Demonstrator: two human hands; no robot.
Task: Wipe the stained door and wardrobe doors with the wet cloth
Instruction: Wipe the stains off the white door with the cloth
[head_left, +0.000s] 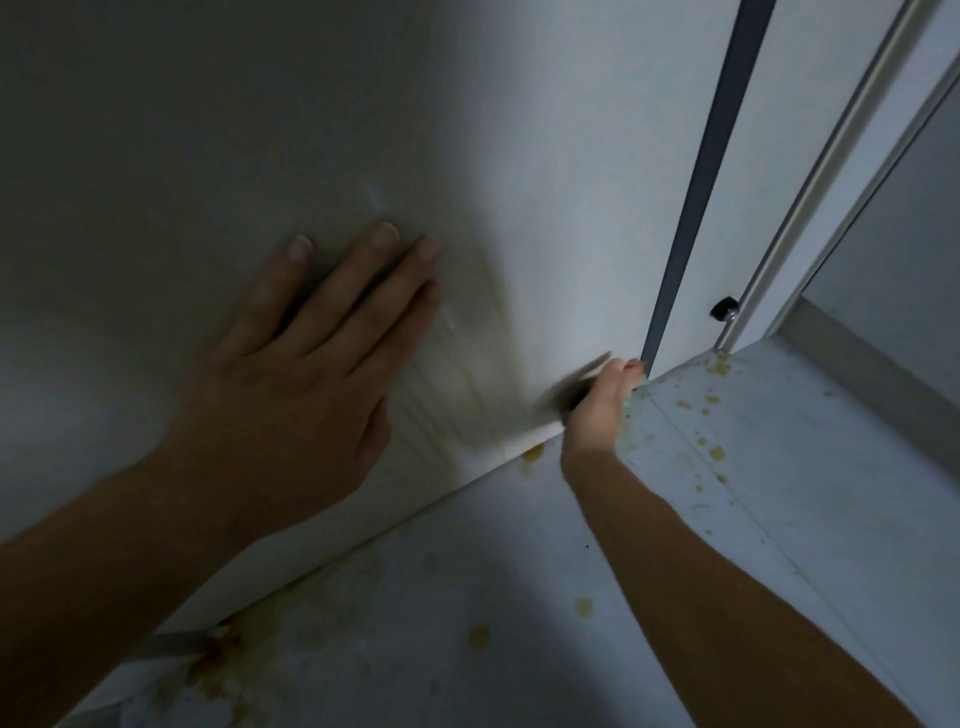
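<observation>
Curled tight round a grey, motion-blurred cloth, low at the door's bottom edge: right hand, fingers closed over the fabric (exact finger positions lost to blur). Cloth right at the lower corner of the white door, just beside a dark vertical strip; touching the surface or just off it, impossible to tell. Higher and further left, flat on the same panel: left hand, fingers straight, close together, holding nothing. Between the two hands, a brownish streaky smear reaching down to the bottom edge. Plenty of open door surface above and left of both hands. Below the edge, pale floor dotted with yellow splashes. Further right, a small black stopper beside a pale rail.
</observation>
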